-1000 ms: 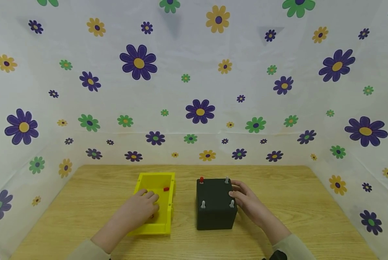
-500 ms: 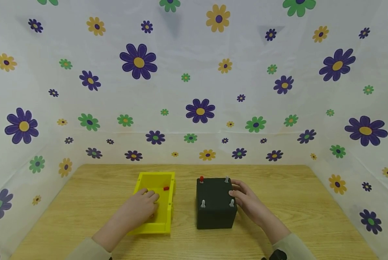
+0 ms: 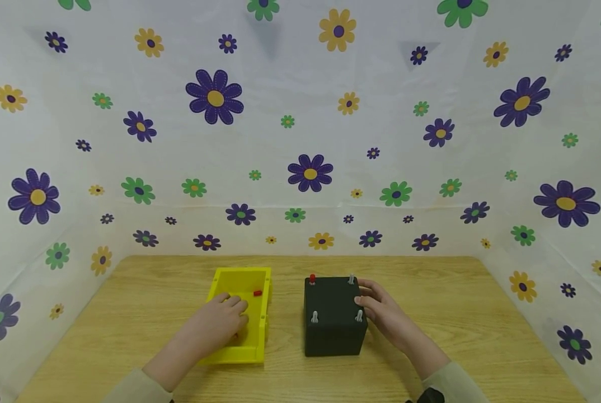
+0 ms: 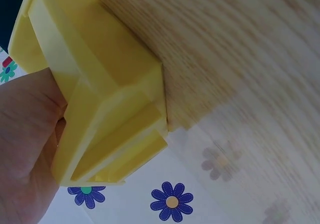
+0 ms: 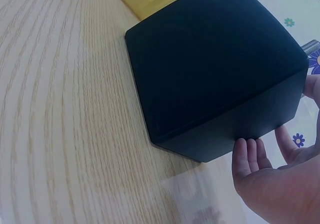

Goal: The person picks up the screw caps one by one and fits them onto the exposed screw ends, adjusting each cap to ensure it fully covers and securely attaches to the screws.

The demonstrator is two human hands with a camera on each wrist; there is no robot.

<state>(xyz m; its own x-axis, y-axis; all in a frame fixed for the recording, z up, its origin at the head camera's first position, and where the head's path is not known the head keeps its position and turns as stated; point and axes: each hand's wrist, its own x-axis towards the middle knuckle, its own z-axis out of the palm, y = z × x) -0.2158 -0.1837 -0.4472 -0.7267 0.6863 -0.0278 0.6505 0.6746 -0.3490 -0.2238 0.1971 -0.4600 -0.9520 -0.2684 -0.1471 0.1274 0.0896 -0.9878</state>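
Left hand (image 3: 219,323): we reach into the yellow tray (image 3: 240,355), fingers curled low over its floor; whether they pinch anything we cannot tell.
Right hand (image 3: 381,313): we brace the black box (image 3: 333,330) with straight fingers flat on its right side, holding nothing.
Red cap (image 3: 257,293): loose in the tray's far right corner, just past our left fingertips.
Posts: one red-capped post (image 3: 312,278), three bare metal posts (image 3: 314,317) on the box top.
Tip: we judge a firm brace on the box and a fingertip pinch on the cap serve best.
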